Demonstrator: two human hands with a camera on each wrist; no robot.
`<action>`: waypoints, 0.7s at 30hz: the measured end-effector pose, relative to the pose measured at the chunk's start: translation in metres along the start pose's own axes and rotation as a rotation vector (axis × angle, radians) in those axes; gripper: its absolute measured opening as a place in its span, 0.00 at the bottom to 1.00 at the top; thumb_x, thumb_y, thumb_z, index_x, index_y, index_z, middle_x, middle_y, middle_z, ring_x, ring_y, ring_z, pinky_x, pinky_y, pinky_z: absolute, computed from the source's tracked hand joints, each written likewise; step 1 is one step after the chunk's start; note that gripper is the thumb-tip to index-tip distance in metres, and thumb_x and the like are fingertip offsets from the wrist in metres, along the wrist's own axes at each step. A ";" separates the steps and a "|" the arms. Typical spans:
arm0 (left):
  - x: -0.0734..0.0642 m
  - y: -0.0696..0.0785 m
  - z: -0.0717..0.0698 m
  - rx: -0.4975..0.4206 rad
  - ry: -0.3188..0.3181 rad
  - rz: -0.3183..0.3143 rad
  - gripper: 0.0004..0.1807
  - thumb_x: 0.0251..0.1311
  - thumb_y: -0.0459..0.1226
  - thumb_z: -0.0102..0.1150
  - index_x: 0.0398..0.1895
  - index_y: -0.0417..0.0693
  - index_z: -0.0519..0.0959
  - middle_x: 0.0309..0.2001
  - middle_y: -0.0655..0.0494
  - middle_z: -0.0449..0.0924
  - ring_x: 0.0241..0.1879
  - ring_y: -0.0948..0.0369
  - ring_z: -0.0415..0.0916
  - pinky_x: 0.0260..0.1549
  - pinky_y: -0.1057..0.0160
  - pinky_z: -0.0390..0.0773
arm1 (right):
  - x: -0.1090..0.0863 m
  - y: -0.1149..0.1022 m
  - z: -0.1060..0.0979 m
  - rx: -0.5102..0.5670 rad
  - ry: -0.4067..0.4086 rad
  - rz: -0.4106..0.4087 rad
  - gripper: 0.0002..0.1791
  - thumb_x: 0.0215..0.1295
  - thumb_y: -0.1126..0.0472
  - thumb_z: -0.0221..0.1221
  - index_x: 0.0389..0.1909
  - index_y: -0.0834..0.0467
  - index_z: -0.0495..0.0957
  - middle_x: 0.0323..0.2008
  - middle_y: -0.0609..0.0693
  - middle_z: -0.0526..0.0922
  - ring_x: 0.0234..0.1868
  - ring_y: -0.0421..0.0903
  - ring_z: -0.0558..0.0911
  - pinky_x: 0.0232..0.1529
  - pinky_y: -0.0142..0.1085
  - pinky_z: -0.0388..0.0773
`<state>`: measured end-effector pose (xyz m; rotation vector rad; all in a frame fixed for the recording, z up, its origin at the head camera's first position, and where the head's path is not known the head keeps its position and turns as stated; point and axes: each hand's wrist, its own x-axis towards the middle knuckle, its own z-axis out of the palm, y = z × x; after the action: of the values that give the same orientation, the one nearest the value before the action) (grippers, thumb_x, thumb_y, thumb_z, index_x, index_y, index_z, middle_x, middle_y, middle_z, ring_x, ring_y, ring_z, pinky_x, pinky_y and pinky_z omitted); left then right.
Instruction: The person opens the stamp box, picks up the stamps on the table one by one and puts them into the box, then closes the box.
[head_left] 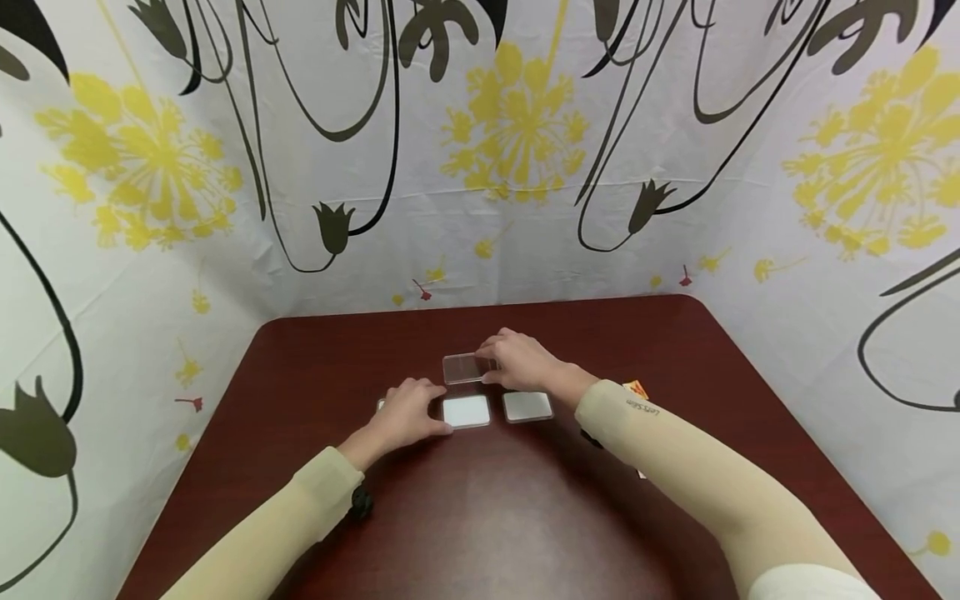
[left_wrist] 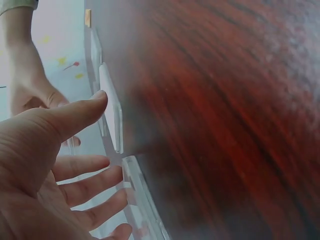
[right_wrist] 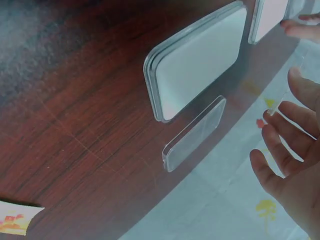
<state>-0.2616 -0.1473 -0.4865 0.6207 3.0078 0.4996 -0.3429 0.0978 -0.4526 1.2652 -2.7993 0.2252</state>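
Nearest the viewer, the right sleeve (head_left: 690, 471), pale with small dark lettering near the cuff, enters from the lower right of the head frame. The left sleeve (head_left: 277, 525), also pale, enters from the lower left, a dark object (head_left: 362, 502) at its cuff. Beneath both, the bench (head_left: 465, 533), glossy red-brown, occupies the lower centre.

Left grip (head_left: 402, 414): just left of centre. Thumb and fingers stand apart, fingers loosely extended. The thumb is at the lower left corner of the white case (head_left: 466, 412), which lies flat at mid-frame; contact could not be determined. The fingers are beside the left case (left_wrist: 142, 197), mostly hidden by this grip in the head view.

The grey case (head_left: 527, 407) lies flat to the right of the white case, a narrow gap between them.

Right grip (head_left: 522, 360): beyond the cases, slightly right of centre. Thumb and fingers are clamped on the right end of the clear plate (head_left: 460, 368), directly above the white case in the frame. A second plate (right_wrist: 195, 136), also clear, rests beside the grey case, mid-frame in the right wrist view.

An orange-and-white card (head_left: 637, 389) lies right of centre, partly covered by the right sleeve.

Farthest, white fabric (head_left: 495, 279) printed with yellow flowers and dark stems spans the upper frame.
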 end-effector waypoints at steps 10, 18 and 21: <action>0.003 -0.001 0.004 0.002 -0.022 -0.005 0.33 0.52 0.55 0.76 0.58 0.49 0.83 0.51 0.55 0.77 0.52 0.52 0.72 0.50 0.42 0.72 | 0.013 0.008 0.004 0.033 -0.018 0.058 0.25 0.66 0.49 0.67 0.61 0.55 0.81 0.60 0.49 0.80 0.56 0.50 0.76 0.47 0.43 0.77; 0.003 0.000 0.004 0.002 -0.036 -0.006 0.31 0.53 0.54 0.75 0.58 0.50 0.84 0.52 0.56 0.76 0.53 0.53 0.71 0.51 0.43 0.71 | 0.021 0.013 0.017 0.039 -0.059 0.134 0.26 0.66 0.48 0.67 0.62 0.54 0.80 0.60 0.48 0.80 0.56 0.49 0.75 0.50 0.43 0.76; 0.003 0.002 0.004 0.007 -0.033 -0.002 0.31 0.53 0.54 0.75 0.58 0.50 0.83 0.52 0.56 0.76 0.53 0.53 0.71 0.51 0.43 0.71 | 0.023 0.013 0.021 0.028 -0.081 0.163 0.26 0.66 0.47 0.67 0.62 0.54 0.80 0.58 0.48 0.81 0.56 0.49 0.76 0.51 0.43 0.77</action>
<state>-0.2633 -0.1435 -0.4895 0.6202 2.9798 0.4746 -0.3672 0.0858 -0.4720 1.0746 -2.9818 0.2273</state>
